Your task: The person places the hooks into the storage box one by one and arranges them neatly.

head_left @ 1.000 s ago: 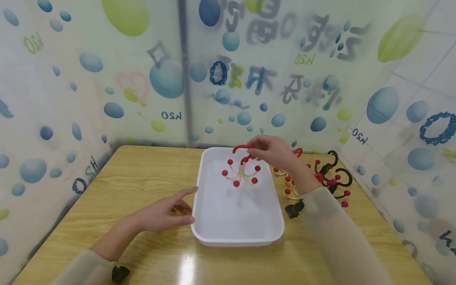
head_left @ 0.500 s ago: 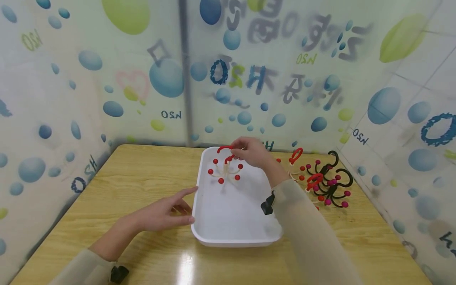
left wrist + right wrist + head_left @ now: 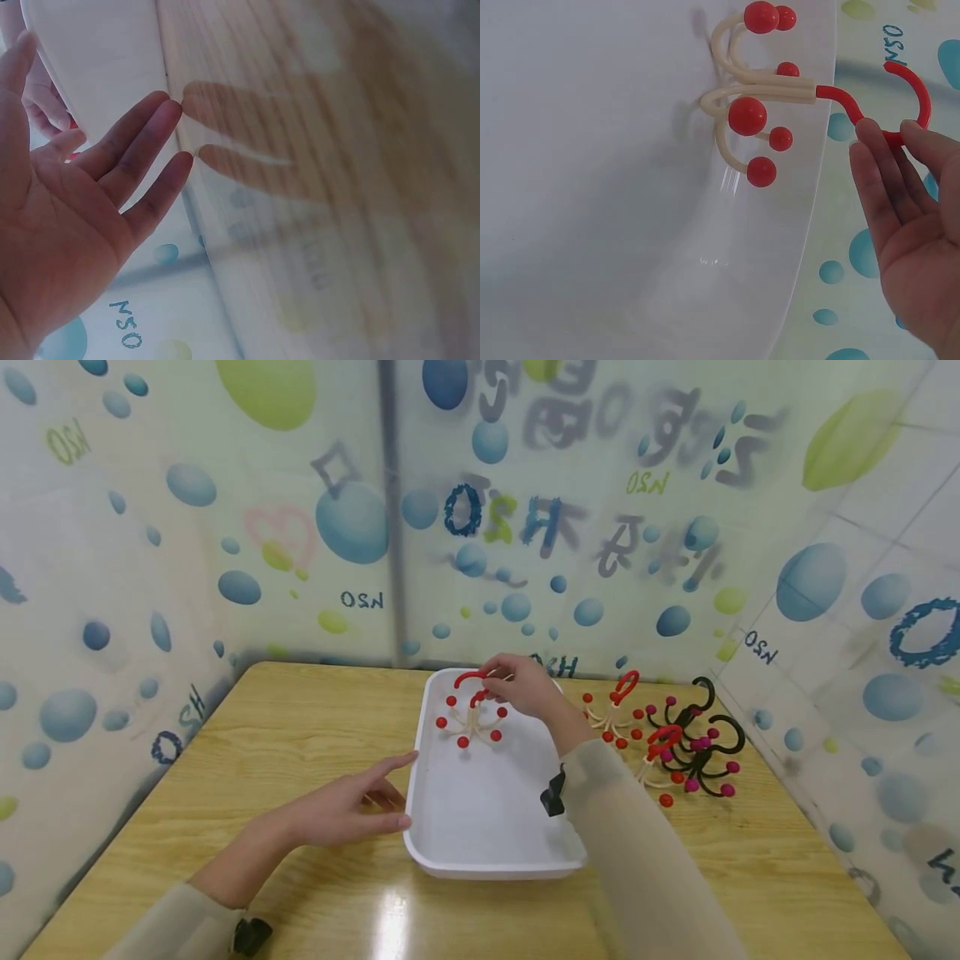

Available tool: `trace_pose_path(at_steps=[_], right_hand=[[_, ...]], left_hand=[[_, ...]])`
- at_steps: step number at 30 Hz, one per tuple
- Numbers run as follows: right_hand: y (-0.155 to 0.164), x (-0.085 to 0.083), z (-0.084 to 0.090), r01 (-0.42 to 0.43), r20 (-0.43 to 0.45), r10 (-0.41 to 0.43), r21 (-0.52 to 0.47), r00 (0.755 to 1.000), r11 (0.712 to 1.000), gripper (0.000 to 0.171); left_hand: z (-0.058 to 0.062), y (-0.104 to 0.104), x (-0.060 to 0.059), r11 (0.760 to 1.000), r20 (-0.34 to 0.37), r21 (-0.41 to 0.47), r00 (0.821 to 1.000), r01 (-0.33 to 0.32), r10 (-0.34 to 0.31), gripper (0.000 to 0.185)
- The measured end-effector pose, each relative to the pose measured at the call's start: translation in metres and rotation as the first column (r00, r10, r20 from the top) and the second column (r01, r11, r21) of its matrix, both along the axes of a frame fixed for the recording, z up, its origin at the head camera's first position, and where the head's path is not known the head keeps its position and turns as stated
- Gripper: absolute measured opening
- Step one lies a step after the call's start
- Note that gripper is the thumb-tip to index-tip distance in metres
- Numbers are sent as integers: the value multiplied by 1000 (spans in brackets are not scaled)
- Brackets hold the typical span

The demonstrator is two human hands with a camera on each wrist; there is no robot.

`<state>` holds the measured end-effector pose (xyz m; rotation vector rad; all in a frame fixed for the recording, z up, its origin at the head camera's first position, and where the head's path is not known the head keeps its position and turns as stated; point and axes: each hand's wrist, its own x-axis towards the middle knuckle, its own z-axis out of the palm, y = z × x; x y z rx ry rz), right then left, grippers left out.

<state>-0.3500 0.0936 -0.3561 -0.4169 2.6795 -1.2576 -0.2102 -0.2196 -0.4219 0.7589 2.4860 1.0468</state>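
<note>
My right hand [image 3: 519, 683] pinches the red hook handle of a multi-arm hanging hook [image 3: 472, 722], which has curved cream arms tipped with red balls. It stands upright over the far left part of a white tray [image 3: 495, 810]; whether its arms touch the tray floor I cannot tell. In the right wrist view, thumb and fingertips close on the bend of the red handle [image 3: 922, 94]. My left hand [image 3: 337, 810] lies beside the tray's left side, fingers spread and fairly straight, with fingertips at the rim. The left wrist view shows its bare palm [image 3: 67, 217].
Right of the tray, two more red-and-cream hanging hooks stand on the wooden table [image 3: 315, 718], one farther back [image 3: 613, 718] and one nearer [image 3: 656, 760], partly behind my right sleeve. Black hanging hooks with magenta balls [image 3: 699, 760] sit beside them. A patterned wall [image 3: 300, 568] rises behind the table.
My right hand has carried the hanging hook leftward across the tray and slightly down, slowing in the last half second. My left hand has stayed at the rim.
</note>
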Motion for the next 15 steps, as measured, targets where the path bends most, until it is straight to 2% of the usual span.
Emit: trace_pose_path(at_steps=[8, 11, 15], right_hand=[[6, 2, 5, 0, 10, 1, -23, 1000, 1000, 33], [15, 4, 11, -11, -29, 10, -19, 1000, 1000, 37], [36, 14, 29, -29, -100, 28, -14, 995, 999, 36]], left_hand=[[2, 1, 0, 1000, 5, 9, 1000, 10, -10, 89], [2, 0, 0, 1000, 7, 3, 1000, 1, -1, 89], [2, 0, -1, 1000, 19, -1, 1000, -6, 6, 90]])
